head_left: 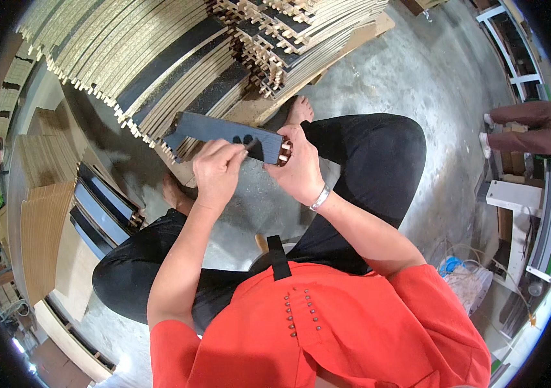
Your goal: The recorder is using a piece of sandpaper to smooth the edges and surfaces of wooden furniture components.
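A narrow dark grey board (pixel 214 128) lies slanted across the middle in front of me, with pale wooden dowels (pixel 285 150) sticking out of its right end. My right hand (pixel 299 167) grips that end, thumb on top and fingers around the dowels. Over the board's front edge, my left hand (pixel 217 173) is closed in a pinch; whatever its fingertips hold is too small to make out. Dark shadows of the fingers fall on the board's face. The board's far left end reaches the edge of a big stack of similar boards (pixel 127 55).
More dowelled boards (pixel 275 48) top the stack at the back. On my left, dark and bluish panels (pixel 97 207) stand beside tan sheets (pixel 46 239). Another person's legs (pixel 527 126) show at the far right, near a white machine frame (pixel 514 197). Concrete floor (pixel 385 77) lies between.
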`<action>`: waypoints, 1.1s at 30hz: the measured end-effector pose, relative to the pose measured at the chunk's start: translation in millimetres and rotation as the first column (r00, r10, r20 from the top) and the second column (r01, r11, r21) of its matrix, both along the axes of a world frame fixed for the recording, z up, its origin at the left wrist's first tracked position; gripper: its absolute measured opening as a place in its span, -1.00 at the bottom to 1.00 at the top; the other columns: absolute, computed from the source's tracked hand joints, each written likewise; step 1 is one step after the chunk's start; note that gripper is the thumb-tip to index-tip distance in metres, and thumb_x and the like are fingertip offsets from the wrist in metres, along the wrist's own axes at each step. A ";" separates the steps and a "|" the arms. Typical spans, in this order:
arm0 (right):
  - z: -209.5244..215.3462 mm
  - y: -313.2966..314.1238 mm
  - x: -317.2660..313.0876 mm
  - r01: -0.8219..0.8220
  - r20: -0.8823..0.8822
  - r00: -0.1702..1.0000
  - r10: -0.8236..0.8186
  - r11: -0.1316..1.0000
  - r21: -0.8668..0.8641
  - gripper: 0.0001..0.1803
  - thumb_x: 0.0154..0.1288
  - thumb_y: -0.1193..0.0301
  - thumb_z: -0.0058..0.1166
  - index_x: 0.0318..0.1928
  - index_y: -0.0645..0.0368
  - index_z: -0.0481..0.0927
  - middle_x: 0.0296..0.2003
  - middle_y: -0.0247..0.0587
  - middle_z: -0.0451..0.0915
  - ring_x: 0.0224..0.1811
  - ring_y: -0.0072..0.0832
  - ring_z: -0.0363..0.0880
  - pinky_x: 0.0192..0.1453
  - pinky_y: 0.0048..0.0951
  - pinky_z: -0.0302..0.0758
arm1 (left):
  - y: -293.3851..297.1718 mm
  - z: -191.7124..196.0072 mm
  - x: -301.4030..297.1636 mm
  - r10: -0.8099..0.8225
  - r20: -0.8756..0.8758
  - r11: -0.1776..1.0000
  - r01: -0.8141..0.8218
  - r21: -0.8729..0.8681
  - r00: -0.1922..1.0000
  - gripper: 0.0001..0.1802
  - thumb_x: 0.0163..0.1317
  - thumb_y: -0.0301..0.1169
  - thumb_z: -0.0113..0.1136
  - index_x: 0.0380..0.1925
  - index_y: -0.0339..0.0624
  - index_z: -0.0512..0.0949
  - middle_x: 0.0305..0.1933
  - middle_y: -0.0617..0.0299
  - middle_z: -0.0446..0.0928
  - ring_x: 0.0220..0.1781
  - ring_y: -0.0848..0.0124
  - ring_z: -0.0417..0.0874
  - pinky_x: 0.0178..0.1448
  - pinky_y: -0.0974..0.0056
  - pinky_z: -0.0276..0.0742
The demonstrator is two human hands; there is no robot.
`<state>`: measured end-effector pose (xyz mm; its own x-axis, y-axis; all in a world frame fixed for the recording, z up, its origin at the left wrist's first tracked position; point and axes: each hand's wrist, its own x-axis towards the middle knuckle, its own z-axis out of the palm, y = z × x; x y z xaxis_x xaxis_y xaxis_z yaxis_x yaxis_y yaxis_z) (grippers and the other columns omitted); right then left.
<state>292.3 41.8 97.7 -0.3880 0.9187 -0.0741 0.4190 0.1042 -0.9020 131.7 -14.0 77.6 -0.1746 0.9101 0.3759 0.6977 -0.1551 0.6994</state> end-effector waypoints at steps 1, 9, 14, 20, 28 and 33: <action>0.7 0.0 -1.0 0.007 -0.033 0.999 -0.007 1.000 -0.020 -0.40 -0.17 0.64 0.31 -0.06 0.24 0.31 -0.29 -0.03 0.55 -0.27 -0.27 0.66 -0.20 -0.39 0.60 | 1.5 -1.7 -1.3 0.110 0.024 0.994 -0.111 0.009 0.994 -0.92 -0.07 -0.56 0.26 -0.50 -0.22 0.61 -0.50 0.17 0.53 -0.42 0.18 0.53 -0.33 0.20 0.47; 2.9 1.5 -1.8 0.010 -0.089 0.996 -0.007 1.000 0.028 -0.39 -0.16 0.66 0.29 -0.03 0.21 0.34 -0.30 -0.11 0.56 -0.27 -0.35 0.66 -0.19 -0.44 0.59 | 6.6 9.8 18.9 0.006 0.182 1.000 -0.001 -0.027 0.983 -0.86 -0.01 -0.66 0.27 -0.39 -0.35 0.60 -0.45 0.13 0.55 -0.42 0.31 0.53 -0.31 0.30 0.44; 1.7 1.7 -2.0 0.041 -0.197 0.980 -0.037 0.999 0.021 -0.37 -0.18 0.67 0.28 0.00 0.20 0.36 -0.29 -0.12 0.57 -0.31 -0.36 0.63 -0.18 -0.45 0.57 | 3.0 8.2 18.3 0.162 0.226 0.987 -0.158 -0.037 0.961 -0.86 -0.04 -0.59 0.30 -0.41 -0.26 0.60 -0.49 0.15 0.52 -0.44 0.23 0.50 -0.34 0.23 0.41; -0.3 2.5 0.7 0.031 -0.135 0.991 -0.020 0.996 0.080 -0.38 -0.18 0.62 0.30 0.01 0.20 0.41 -0.31 -0.06 0.58 -0.33 -0.33 0.63 -0.23 -0.42 0.56 | 10.5 22.5 34.9 0.007 -0.087 0.996 0.001 0.093 0.996 -0.88 -0.10 -0.62 0.28 -0.49 -0.30 0.56 -0.47 0.09 0.52 -0.42 0.09 0.51 -0.31 0.12 0.45; -0.1 2.4 -2.5 0.047 -0.218 0.974 -0.066 0.995 -0.092 -0.35 -0.22 0.70 0.30 0.00 0.21 0.39 -0.29 -0.16 0.59 -0.29 -0.45 0.62 -0.20 -0.46 0.57 | 4.2 13.8 27.4 0.213 0.708 0.975 -0.101 -0.198 0.673 -0.97 0.26 -0.61 0.09 -0.35 -0.27 0.51 -0.42 0.33 0.50 -0.41 0.59 0.43 -0.30 0.39 0.41; -28.7 11.8 -2.3 0.023 -0.343 0.935 -0.095 0.978 -0.208 -0.32 -0.23 0.77 0.27 -0.03 0.15 0.29 -0.28 -0.28 0.51 -0.27 -0.54 0.55 -0.22 -0.49 0.57 | -14.3 14.8 30.3 0.281 0.850 0.958 -0.088 -0.271 0.445 -0.94 0.32 -0.57 -0.01 -0.30 -0.27 0.46 -0.39 0.26 0.53 -0.37 0.54 0.47 -0.21 0.39 0.41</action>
